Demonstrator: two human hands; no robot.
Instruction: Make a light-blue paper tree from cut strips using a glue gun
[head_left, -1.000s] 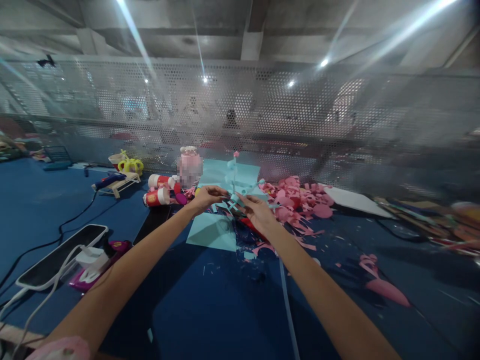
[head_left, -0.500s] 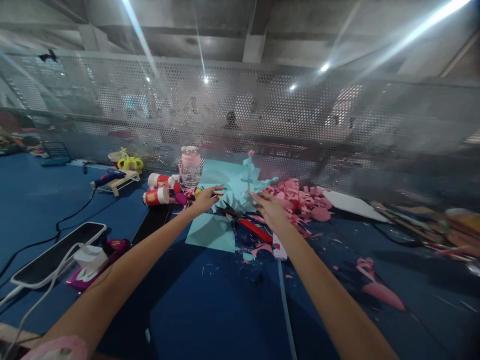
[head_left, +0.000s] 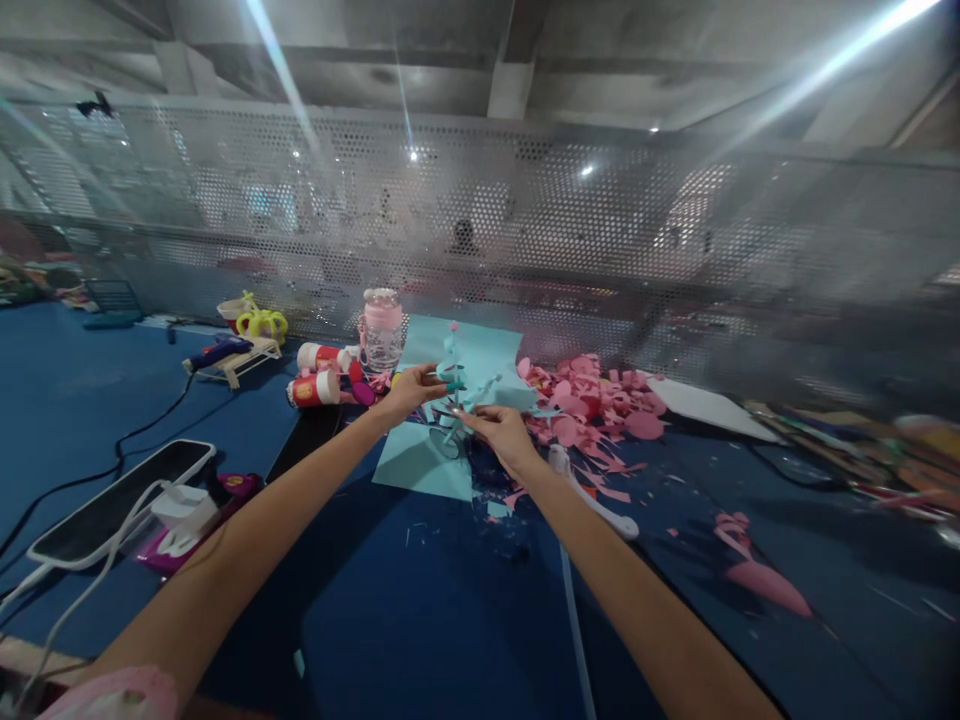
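Your blue desk (head_left: 420,620) carries one light blue paper sheet (head_left: 424,465) lying flat at the centre, a heap of pink paper scraps (head_left: 592,400) just right of it, and two red-labelled cups (head_left: 319,375) on their sides to the far left; their writing is too blurred to read. Above the sheet, both your hands pinch one blue paper-strip stem (head_left: 452,385): left hand (head_left: 409,388) high, right hand (head_left: 501,435) low. The stem's long axis stands nearly upright, with the pink tip pointing up.

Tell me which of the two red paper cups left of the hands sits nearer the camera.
The lower red paper cup, on its side at the black mat's far corner. The other cup lies just behind it, closer to the pink-lidded bottle.
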